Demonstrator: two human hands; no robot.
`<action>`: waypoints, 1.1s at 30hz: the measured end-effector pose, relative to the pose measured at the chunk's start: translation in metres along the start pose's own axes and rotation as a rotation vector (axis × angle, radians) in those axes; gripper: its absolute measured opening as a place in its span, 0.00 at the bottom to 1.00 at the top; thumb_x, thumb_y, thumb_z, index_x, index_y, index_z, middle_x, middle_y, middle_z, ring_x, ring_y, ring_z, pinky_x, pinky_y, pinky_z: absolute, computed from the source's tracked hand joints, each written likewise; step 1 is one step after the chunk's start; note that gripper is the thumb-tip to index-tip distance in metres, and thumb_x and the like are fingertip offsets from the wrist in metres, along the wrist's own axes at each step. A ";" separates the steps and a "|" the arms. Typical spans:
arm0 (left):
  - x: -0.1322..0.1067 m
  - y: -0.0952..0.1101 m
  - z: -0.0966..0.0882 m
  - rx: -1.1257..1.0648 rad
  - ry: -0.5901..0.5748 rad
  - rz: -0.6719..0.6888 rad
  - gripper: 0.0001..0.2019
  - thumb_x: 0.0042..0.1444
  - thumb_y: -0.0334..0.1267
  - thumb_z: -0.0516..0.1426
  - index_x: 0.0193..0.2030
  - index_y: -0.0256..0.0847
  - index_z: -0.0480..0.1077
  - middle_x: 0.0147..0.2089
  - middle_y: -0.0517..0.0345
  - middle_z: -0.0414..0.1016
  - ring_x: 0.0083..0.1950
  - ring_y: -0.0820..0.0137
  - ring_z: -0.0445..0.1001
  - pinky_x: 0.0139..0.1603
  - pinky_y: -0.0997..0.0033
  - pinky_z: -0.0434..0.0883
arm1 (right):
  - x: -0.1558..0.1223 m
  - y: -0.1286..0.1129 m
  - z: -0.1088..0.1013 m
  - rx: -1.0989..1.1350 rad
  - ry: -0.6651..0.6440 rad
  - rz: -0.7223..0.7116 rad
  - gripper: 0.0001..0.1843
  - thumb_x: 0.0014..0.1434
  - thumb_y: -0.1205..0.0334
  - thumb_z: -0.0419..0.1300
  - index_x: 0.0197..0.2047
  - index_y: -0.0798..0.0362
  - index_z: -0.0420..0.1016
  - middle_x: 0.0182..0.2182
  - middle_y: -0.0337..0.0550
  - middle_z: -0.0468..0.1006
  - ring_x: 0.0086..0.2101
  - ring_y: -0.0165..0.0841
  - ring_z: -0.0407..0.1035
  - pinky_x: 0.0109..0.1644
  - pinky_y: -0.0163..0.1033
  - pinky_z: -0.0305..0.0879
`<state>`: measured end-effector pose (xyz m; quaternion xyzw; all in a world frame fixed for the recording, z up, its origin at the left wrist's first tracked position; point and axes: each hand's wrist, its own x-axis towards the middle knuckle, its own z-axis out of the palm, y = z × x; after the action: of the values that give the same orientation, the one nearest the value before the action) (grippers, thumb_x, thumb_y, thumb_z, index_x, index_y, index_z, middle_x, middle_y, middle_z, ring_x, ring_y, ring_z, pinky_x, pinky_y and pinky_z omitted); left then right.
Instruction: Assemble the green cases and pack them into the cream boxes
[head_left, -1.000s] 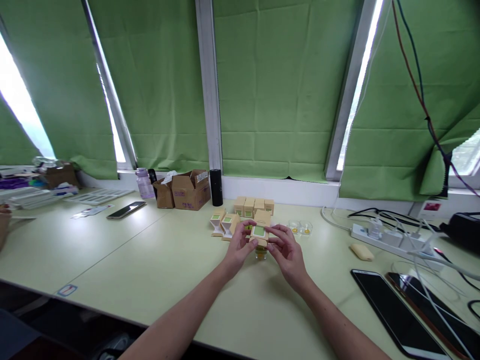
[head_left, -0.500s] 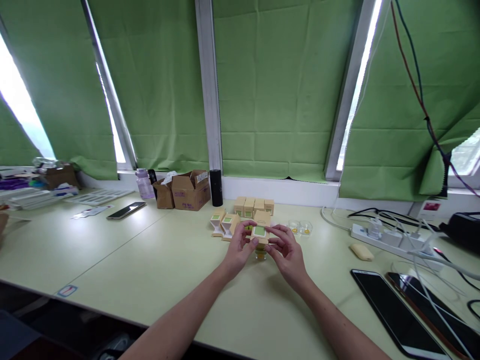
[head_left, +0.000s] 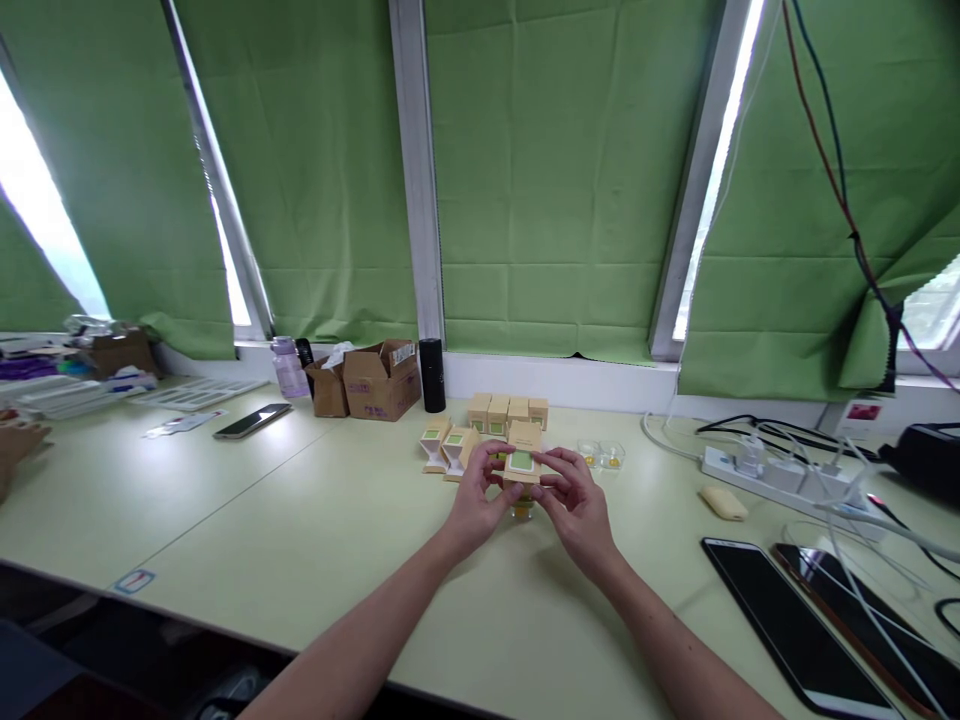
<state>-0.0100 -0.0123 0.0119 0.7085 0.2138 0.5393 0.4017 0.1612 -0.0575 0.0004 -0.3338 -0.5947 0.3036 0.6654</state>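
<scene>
Carton (head_left: 523,463) of thin card sits mid-view between both hands, just above the table (head_left: 337,560), and I see the left hand (head_left: 482,492) and right hand (head_left: 574,498) pinching its opposite sides with bent fingers. A clear container (head_left: 523,511) shows right below it; whether they touch, I cannot tell. I judge the card light and stiff but easily creased, so I favour a gentle fingertip hold on the side walls, near the folded edges.

Looks like an office — long desk (head_left: 300,520), power strip (head_left: 793,494), green blinds (head_left: 555,180).
</scene>
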 end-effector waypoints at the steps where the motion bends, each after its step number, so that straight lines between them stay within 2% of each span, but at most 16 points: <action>1: 0.000 -0.001 0.000 0.006 0.005 0.001 0.23 0.59 0.47 0.67 0.57 0.45 0.67 0.62 0.47 0.65 0.52 0.63 0.75 0.51 0.63 0.75 | 0.000 0.000 0.000 -0.003 0.003 0.001 0.20 0.62 0.50 0.67 0.56 0.41 0.79 0.55 0.45 0.62 0.40 0.32 0.78 0.48 0.43 0.80; 22: 0.001 -0.001 0.001 0.024 0.033 -0.003 0.20 0.58 0.46 0.66 0.53 0.44 0.68 0.62 0.47 0.62 0.49 0.65 0.76 0.49 0.61 0.76 | 0.001 0.001 0.000 -0.010 0.031 0.011 0.17 0.62 0.50 0.68 0.54 0.40 0.82 0.54 0.46 0.64 0.38 0.32 0.78 0.45 0.44 0.81; 33: 0.000 -0.001 0.003 0.021 0.063 -0.009 0.18 0.58 0.44 0.67 0.51 0.44 0.69 0.60 0.49 0.63 0.48 0.66 0.77 0.47 0.65 0.75 | 0.001 0.003 0.000 0.005 0.045 0.026 0.17 0.61 0.49 0.68 0.52 0.41 0.83 0.55 0.46 0.64 0.38 0.32 0.79 0.46 0.43 0.81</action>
<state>-0.0071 -0.0122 0.0109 0.6943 0.2352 0.5573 0.3898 0.1613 -0.0546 -0.0010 -0.3467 -0.5742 0.3063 0.6755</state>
